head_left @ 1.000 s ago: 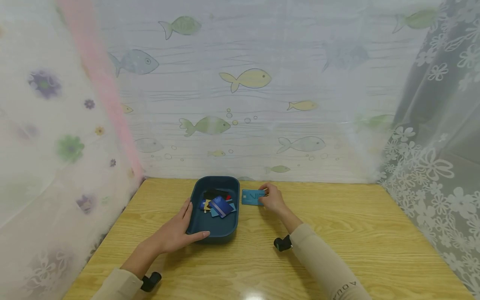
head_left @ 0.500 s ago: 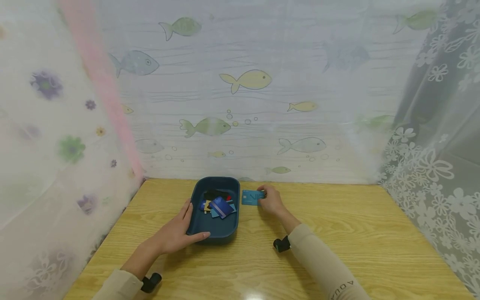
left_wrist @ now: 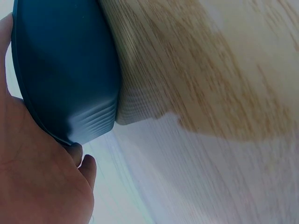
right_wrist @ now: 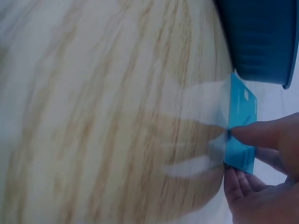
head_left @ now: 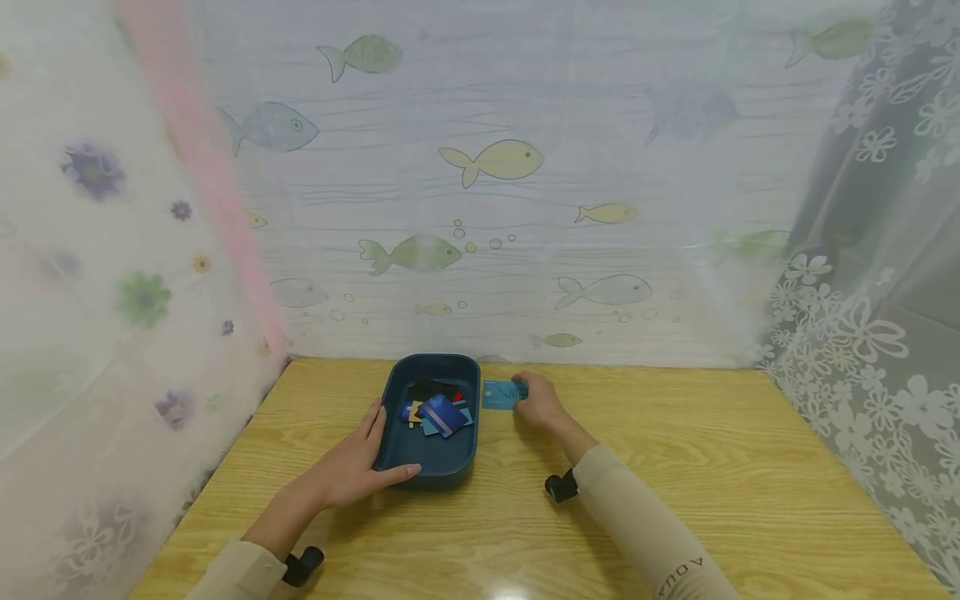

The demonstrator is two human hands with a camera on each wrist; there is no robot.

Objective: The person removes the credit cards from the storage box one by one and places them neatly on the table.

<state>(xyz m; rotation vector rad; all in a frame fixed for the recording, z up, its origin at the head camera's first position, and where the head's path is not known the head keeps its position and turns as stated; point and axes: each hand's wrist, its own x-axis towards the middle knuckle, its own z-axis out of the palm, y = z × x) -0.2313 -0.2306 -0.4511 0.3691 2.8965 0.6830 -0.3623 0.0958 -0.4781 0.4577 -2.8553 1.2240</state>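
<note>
A turquoise card [head_left: 498, 394], with a chip and large letters on it, lies right beside the blue plastic tray [head_left: 429, 472]. My right hand [head_left: 542, 402] holds its right end, the thumb at the near edge and other fingers at the far side, as the right wrist view shows. The card is close over the tabletop, partly hidden by the fingers. My left hand [head_left: 341, 467] rests on the tray's near left corner, its fingers along the left wall and its thumb over the front rim. Inside the tray lie a dark blue card [head_left: 442, 414] and several other cards.
Among the cards in the tray is a black item [head_left: 433, 389] at the back. The wood-grain table [head_left: 645, 450] ends at a fish-print curtain [head_left: 480, 225]. A flowered curtain [head_left: 150, 375] hangs on the left, and a lace one [head_left: 862, 333] on the right.
My right hand has shifted slightly left and covers more of the turquoise card's right end. The left hand and the tray stay in place.
</note>
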